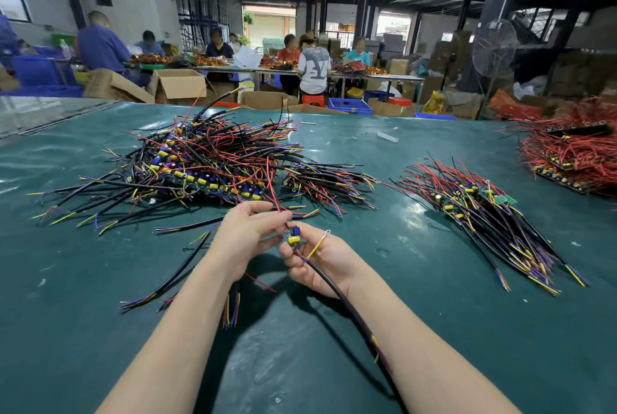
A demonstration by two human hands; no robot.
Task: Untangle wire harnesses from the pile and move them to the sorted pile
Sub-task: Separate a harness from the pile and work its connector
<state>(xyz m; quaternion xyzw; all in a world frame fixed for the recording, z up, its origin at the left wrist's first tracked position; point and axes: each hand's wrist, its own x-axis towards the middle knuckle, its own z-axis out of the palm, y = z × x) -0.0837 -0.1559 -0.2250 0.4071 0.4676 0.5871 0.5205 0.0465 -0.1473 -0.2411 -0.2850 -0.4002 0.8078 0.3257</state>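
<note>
The wire harness (294,237) is held up between both hands, just above the near middle of the tabletop (83,297). It is a small part with a yellow block and a blue block. A thick black cable runs from it down across the right wrist, a thin red wire rises toward the tangled pile (200,160), and a short yellow wire ends in a metal ring. The left hand (247,230) pinches the red wire at its fingertips. The right hand (320,263) grips the part and the top of the black cable between thumb and curled fingers.

The sorted pile (484,210) lies to the right, its cables roughly parallel. A red heap (574,153) sits at the far right edge. The tabletop is covered in shiny dark green sheeting. Behind it are cardboard boxes (180,83), a standing fan (494,46) and people (314,63) at long tables in a dim workshop.
</note>
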